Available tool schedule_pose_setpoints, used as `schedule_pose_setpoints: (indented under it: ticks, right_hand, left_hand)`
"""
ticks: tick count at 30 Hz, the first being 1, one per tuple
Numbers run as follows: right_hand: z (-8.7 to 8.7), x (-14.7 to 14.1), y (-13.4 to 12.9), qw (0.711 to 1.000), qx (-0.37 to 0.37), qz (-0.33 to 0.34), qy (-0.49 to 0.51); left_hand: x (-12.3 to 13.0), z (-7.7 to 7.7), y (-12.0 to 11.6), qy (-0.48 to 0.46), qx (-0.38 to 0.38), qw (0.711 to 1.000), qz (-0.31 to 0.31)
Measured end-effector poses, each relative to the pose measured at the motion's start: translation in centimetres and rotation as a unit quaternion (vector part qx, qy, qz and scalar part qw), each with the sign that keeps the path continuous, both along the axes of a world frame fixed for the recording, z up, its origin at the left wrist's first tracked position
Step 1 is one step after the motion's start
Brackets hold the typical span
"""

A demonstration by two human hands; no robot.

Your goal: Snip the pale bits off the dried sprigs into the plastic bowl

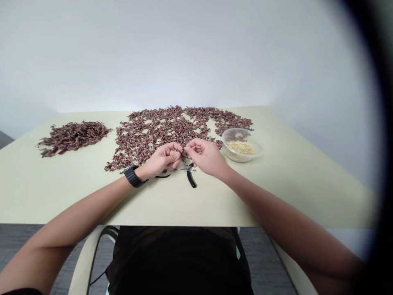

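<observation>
Taking the two hands as our clock's centre, we begin nearest, at six o'clock, where one pair of black-handled pliers (191,179) lies on the table (211,207), just below the fingers, presumably for easy reach. At eight o'clock a thin black item (163,176) pokes out by the left wrist; we cannot tell what it is.

At the centre, the left hand (166,159) has thumb and forefinger together, seemingly clamped on a small dark piece (183,155), perhaps to steady it. The right hand (204,155) meets it with thumb and forefinger tips together; we cannot tell whether anything lies between them. We judge the hands are brought close for fine work.

At three o'clock a clear plastic bowl (260,150) probably keeps its golden bits (239,148) from scattering.

Counting near to far, we find one pair of pliers, one watch (132,177), two hands, one bowl, one reddish-brown heap (80,134) at nine o'clock and one broad spread of reddish-brown pieces (166,127) from ten to one, too many to count.
</observation>
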State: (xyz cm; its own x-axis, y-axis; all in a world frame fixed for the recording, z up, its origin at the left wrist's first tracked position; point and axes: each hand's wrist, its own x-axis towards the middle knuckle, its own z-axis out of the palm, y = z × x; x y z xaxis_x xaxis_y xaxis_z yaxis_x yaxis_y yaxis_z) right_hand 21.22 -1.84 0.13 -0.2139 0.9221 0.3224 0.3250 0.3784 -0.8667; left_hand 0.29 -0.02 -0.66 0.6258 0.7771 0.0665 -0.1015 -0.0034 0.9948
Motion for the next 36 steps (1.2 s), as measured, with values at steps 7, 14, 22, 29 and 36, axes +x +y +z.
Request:
schedule_pose_setpoints:
  ticks: [7,14,22,29,36]
  right_hand:
    - [0.6,0.2,-0.3,0.995,0.072,-0.016,-0.066]
    - [0.9,0.3,-0.6,0.992,0.093,-0.01,-0.084]
    - [0.8,0.6,-0.5,0.974,0.166,0.002,-0.156]
    - [0.1,0.6,-0.4,0.937,0.257,0.018,-0.236]
    - [-0.3,0.6,-0.4,0.902,0.301,0.03,-0.31]
  left_hand:
    - [0.0,-0.2,0.1,-0.011,-0.007,1.0,-0.003]
    - [0.0,-0.1,0.0,-0.007,-0.003,1.0,-0.005]
    - [0.1,0.1,-0.2,0.008,-0.003,1.0,0.001]
    - [0.1,0.0,-0.1,0.008,0.002,1.0,-0.009]
    - [-0.1,-0.2,0.0,0.016,0.009,1.0,-0.019]
